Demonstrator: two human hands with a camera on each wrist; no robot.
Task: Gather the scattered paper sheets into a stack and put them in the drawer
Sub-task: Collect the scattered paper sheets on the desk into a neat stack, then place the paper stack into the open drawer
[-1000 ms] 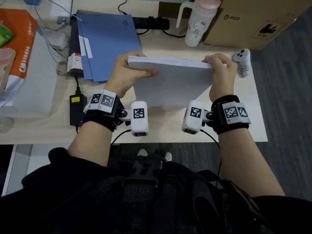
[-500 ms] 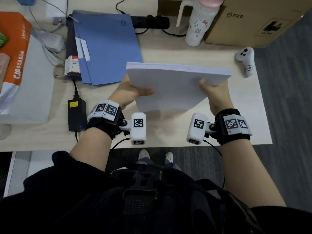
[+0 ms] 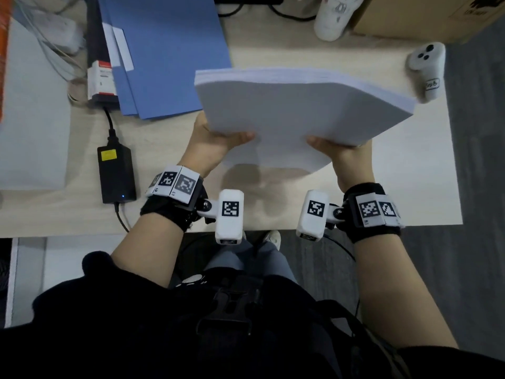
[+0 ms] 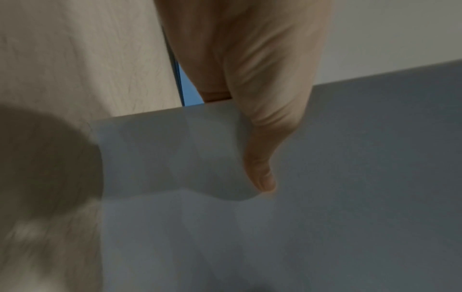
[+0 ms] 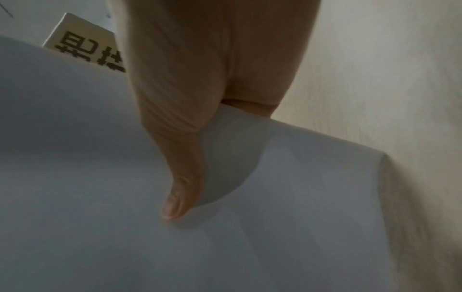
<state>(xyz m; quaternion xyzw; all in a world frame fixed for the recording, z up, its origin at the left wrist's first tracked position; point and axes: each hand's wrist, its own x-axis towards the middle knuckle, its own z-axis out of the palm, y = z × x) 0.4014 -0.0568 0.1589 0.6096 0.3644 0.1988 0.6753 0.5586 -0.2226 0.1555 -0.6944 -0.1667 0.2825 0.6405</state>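
Note:
A thick stack of white paper (image 3: 297,110) hangs above the desk, its near edge sagging toward me. My left hand (image 3: 216,140) grips the stack's near-left edge, thumb on top and fingers hidden underneath. My right hand (image 3: 341,151) grips the near-right edge the same way. In the left wrist view the thumb (image 4: 262,158) presses on the top sheet of the paper stack (image 4: 325,197). The right wrist view shows the right thumb (image 5: 180,193) lying on the paper stack (image 5: 275,237). No drawer is in view.
On the light wooden desk (image 3: 426,170) lie blue folders (image 3: 164,50) at the back left, a black power adapter (image 3: 116,173) at the left, a white controller (image 3: 426,72) at the right, a white bottle (image 3: 333,17) and a cardboard box (image 3: 426,15) at the back.
The stack went from standing on its edge to lying nearly flat and lifted. Both hands slid from its upper corners to its near edge, and it came closer to me.

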